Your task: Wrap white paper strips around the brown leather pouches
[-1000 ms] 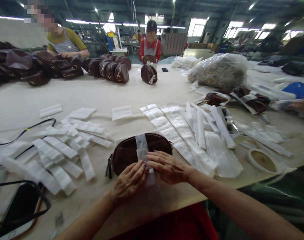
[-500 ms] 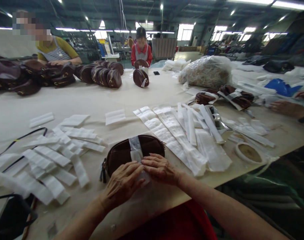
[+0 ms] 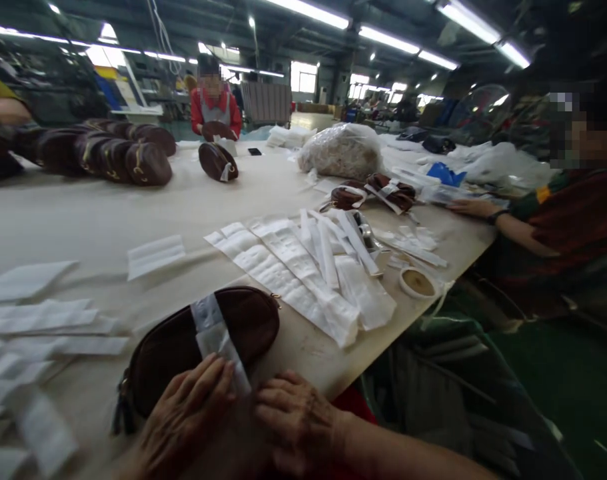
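A dark brown leather pouch (image 3: 250, 320) with a zip and a dark tassel lies on the table in front of me. A whitish translucent strip (image 3: 216, 327) runs across its middle. My left hand (image 3: 188, 407) rests on the near side of the pouch, its fingers laid over the lower part of the strip, nothing visibly gripped. Just right of the strip's near end, my right hand (image 3: 298, 413) is slightly away from the pouch. Its fingers are loosely bent and a little blurred, with no object visible in them.
White foam strips (image 3: 293, 267) lie beyond the pouch, more white pieces (image 3: 48, 333) on the left. A tape roll (image 3: 418, 283) sits near the table's right edge. Brown pouches (image 3: 128, 157) stand far left. A co-worker's arm (image 3: 513, 227) reaches in from the right.
The view has turned right, bringing the co-worker on the right into sight. My right hand has come off the strip and moved towards me; my left hand stays on the pouch.
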{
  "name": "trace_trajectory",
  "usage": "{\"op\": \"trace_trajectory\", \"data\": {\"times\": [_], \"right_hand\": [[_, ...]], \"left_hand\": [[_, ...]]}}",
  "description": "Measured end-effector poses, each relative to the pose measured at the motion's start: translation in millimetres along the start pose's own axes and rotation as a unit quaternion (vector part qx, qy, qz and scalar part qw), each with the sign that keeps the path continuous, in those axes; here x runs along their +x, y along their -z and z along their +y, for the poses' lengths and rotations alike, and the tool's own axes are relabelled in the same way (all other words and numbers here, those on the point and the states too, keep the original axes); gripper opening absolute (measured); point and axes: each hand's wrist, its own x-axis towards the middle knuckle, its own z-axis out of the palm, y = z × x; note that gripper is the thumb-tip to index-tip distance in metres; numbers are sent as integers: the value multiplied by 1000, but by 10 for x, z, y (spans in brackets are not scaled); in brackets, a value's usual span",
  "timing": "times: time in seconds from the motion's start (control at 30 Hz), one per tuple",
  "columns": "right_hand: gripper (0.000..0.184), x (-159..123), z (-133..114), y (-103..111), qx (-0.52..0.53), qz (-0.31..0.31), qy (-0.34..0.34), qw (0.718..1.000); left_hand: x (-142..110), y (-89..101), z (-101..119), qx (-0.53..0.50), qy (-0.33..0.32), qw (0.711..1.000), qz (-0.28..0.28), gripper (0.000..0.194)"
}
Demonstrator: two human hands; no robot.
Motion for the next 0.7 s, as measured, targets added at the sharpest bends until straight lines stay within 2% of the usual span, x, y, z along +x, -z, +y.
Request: {"op": "trace_trajectory", "data": {"times": [0.13, 0.2, 0.5, 0.63, 0.7], "right_hand": [[33, 0, -69, 38, 28, -1, 6, 1000], [33, 21, -61, 49, 44, 3, 13, 999], [21, 16, -59, -49, 46, 46, -16, 998], [8, 65, -69, -91, 55, 100, -21, 993], [10, 105, -100, -118, 39, 109, -12, 993]], "left_hand": [[-45, 57, -9, -9, -1, 997, -73, 36], [-59, 78, -24, -4, -6, 996, -92, 33], [-28, 36, 24, 38, 3, 999, -30, 36], [-5, 29, 0, 51, 1, 998, -30, 30], [14, 22, -26, 64, 0, 997, -34, 28]]}}
